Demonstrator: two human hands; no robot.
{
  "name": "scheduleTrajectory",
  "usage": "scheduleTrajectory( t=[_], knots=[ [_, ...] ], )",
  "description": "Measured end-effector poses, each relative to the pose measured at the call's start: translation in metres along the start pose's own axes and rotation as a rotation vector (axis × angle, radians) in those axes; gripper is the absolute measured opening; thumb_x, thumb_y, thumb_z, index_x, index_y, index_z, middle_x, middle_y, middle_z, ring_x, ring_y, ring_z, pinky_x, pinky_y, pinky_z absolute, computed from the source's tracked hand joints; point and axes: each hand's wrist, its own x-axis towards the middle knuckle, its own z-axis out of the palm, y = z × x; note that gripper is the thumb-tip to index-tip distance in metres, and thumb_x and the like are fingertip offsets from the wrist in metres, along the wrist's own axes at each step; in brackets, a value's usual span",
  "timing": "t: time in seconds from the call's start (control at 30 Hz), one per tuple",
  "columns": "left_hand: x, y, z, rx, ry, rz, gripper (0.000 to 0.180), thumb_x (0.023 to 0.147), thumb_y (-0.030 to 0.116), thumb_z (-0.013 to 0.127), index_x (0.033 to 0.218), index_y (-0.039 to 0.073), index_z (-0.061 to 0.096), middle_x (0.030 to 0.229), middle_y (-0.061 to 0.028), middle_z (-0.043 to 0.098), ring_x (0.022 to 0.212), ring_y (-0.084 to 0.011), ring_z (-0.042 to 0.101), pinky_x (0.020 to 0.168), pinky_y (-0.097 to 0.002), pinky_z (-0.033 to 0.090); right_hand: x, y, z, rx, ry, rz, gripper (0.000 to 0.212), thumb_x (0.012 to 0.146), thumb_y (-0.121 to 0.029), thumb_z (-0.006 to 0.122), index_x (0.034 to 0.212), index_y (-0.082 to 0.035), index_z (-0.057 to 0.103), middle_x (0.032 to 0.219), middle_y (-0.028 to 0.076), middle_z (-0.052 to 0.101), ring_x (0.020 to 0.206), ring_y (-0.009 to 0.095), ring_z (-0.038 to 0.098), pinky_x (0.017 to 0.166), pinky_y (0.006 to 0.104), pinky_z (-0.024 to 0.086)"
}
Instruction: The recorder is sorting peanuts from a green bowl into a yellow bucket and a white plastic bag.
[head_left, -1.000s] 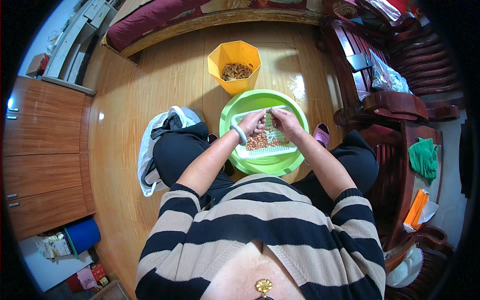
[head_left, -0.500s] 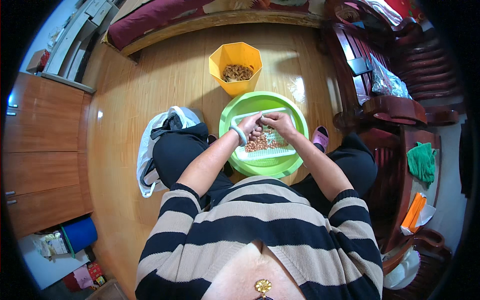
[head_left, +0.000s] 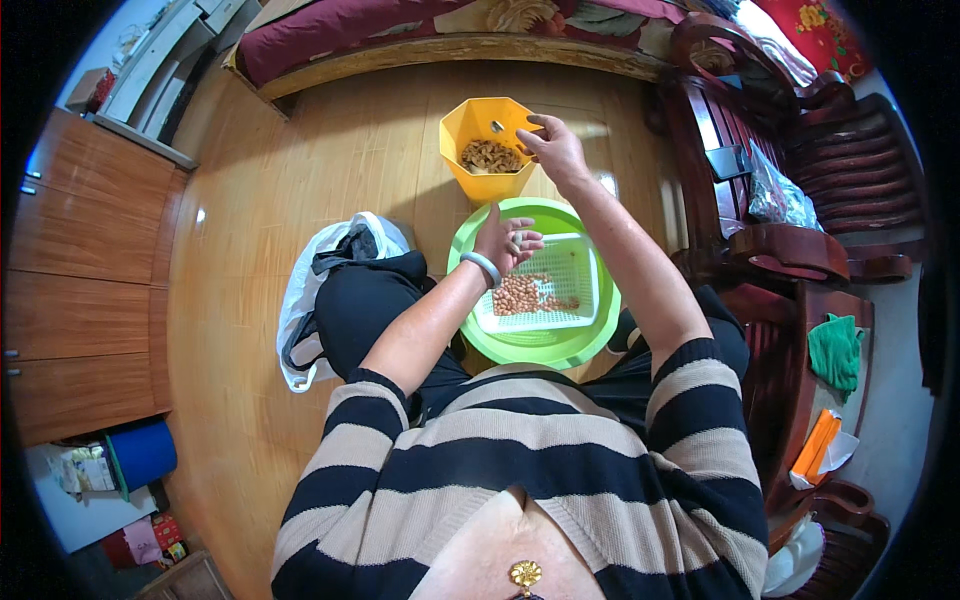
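Observation:
My left hand (head_left: 503, 243) is palm up over the basket, its fingers loosely spread around a small pale piece that looks like a peanut (head_left: 517, 238). A light ring-shaped bangle circles that wrist. My right hand (head_left: 556, 150) reaches out at the right rim of the yellow bin (head_left: 487, 188), fingers apart and nothing in them. Inside the bin lie brown peanut shells (head_left: 490, 157), and a pale shell piece (head_left: 497, 127) shows against its inner wall. Shelled peanuts (head_left: 517, 294) are gathered in the white slotted basket (head_left: 585, 268), which rests in a green basin (head_left: 560, 352).
A white bag (head_left: 297, 345) with dark cloth stands beside my left leg. To the right are dark wooden seats (head_left: 760, 222) holding a phone (head_left: 728, 162), a clear plastic bag (head_left: 778, 190) and a green cloth (head_left: 836, 352). Wooden cabinets (head_left: 85, 310) line the left; a bed (head_left: 450, 50) stands ahead.
My hands were together over the basket and have parted. The right one moved forward to the bin, its fingers opening. The left has turned palm up. A pale shell piece now shows in the bin.

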Motion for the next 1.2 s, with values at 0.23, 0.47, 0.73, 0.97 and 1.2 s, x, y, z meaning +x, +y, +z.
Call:
scheduleTrajectory(
  t=[0.23,0.47,0.73,0.97,1.2],
  knots=[
    [-0.011,0.002,0.006,-0.070,-0.162,-0.001,0.079,0.088,0.066,0.016,0.119,0.001,0.049,0.095,-0.0158,0.062,0.085,-0.0223,0.062,0.081,-0.0355,0.052,-0.097,0.031,-0.033,-0.546,-0.426,-0.370,0.020,0.070,-0.009,0.066,0.089,-0.010,0.070,0.085,0.013,0.059,0.079,0.030,0.060,0.073,0.0369,0.049],
    [-0.014,-0.010,0.018,0.093,-0.099,-0.055,0.067,0.093,0.057,0.021,0.112,0.000,0.052,0.091,-0.0113,0.062,0.078,-0.0202,0.063,0.079,-0.0349,0.055,-0.120,0.065,-0.046,-0.348,-0.301,-0.186,0.021,0.076,-0.012,0.068,0.096,-0.003,0.066,0.088,0.010,0.062,0.078,0.023,0.062,0.071,0.0317,0.049],
    [-0.017,-0.011,0.015,0.229,-0.152,-0.007,0.024,0.097,0.030,0.040,0.097,0.010,0.054,0.075,-0.0031,0.058,0.059,-0.0095,0.054,0.045,-0.0183,0.040,-0.123,0.078,-0.045,0.367,-0.218,0.240,0.020,0.084,-0.013,0.066,0.098,0.001,0.065,0.085,0.002,0.065,0.075,0.010,0.058,0.070,0.0229,0.046],
    [-0.017,-0.015,0.022,0.223,-0.200,0.056,0.027,0.098,0.031,0.039,0.089,0.009,0.052,0.069,-0.0012,0.054,0.050,-0.0079,0.048,0.041,-0.0191,0.037,-0.125,0.084,-0.044,0.389,-0.265,0.166,0.016,0.086,-0.012,0.063,0.094,0.002,0.063,0.086,0.002,0.062,0.076,0.007,0.056,0.068,0.0234,0.046],
    [-0.017,-0.015,0.018,0.273,-0.263,0.005,0.037,0.098,0.037,0.033,0.084,0.009,0.051,0.063,-0.0033,0.052,0.045,-0.0093,0.045,0.036,-0.0191,0.033,-0.131,0.066,-0.040,-0.057,-0.073,-0.194,0.010,0.079,-0.008,0.066,0.083,0.001,0.065,0.073,0.006,0.056,0.067,0.014,0.056,0.060,0.0268,0.044]
  ],
)
